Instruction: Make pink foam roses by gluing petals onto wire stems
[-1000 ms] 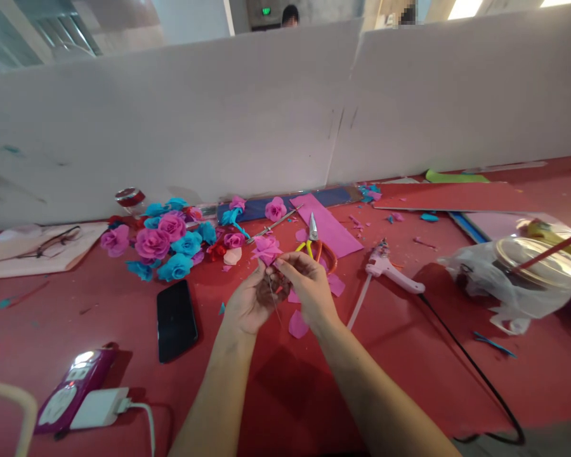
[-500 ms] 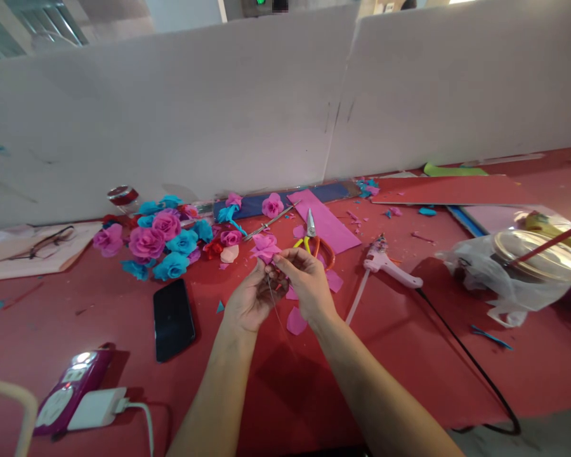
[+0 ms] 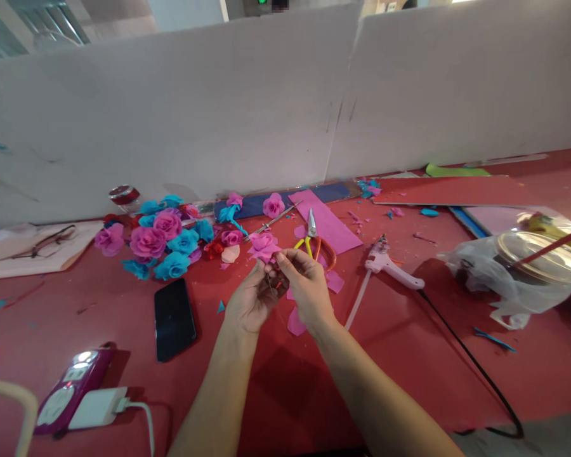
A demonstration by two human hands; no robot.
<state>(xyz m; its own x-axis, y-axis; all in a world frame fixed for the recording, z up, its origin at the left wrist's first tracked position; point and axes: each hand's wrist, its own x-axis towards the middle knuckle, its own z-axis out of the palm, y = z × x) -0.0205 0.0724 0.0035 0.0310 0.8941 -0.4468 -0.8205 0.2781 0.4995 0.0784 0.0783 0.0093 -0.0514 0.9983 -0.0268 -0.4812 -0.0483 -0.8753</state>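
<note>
Both of my hands meet in the middle of the head view around one pink paper flower [image 3: 263, 246] on a thin wire stem. My left hand [image 3: 252, 301] pinches it from below, at the base. From the other side, the fingers of my right hand [image 3: 310, 285] are closed on the lower edge of its petals. The wire hangs down between the hands, and the fingertips partly hide the flower's base. Loose pink paper petals [image 3: 334, 281] lie beside and under my right hand. Just beyond it rest scissors [image 3: 311, 223] with orange and yellow handles.
To the left lie a bunch of pink, blue and red paper flowers [image 3: 147, 242], a black phone [image 3: 174, 320] and a purple power strip [image 3: 73, 390] with a white charger. On the right are a glue gun [image 3: 393, 270] with its cord and a bagged container [image 3: 542, 260]. Pink paper [image 3: 330, 222] lies behind.
The flower has turned and tipped slightly between my fingers, and its wire shows less clearly. My hands have barely moved; the whole view has shifted a little.
</note>
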